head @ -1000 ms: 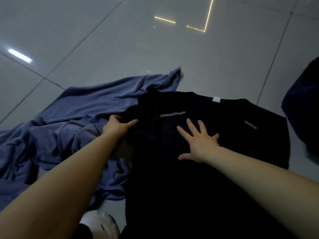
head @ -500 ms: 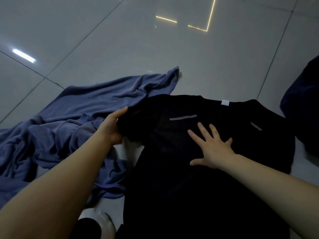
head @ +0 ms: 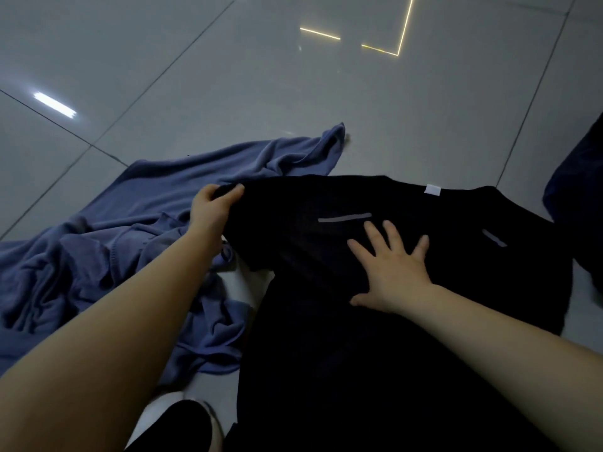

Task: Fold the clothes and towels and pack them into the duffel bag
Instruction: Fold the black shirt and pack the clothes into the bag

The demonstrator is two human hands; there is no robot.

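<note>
Left hand [head: 212, 208] had carried gripped sleeve of black short-sleeved shirt [head: 359, 337] outward, toward crumpled blue fleece towel [head: 107, 243]. Thumb and fingers pinched sleeve edge. Right hand [head: 394, 269] lay flat, fingers spread, pressing shirt's chest. Shirt spread on glossy grey tiled floor [head: 261, 86], sleeve overlapping towel. Dark bundle [head: 577, 203] at right edge, unidentifiable.

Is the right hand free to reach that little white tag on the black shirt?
Probably yes. The right hand lies flat on the black shirt, and nothing covers the white tag just beyond its fingers.
</note>
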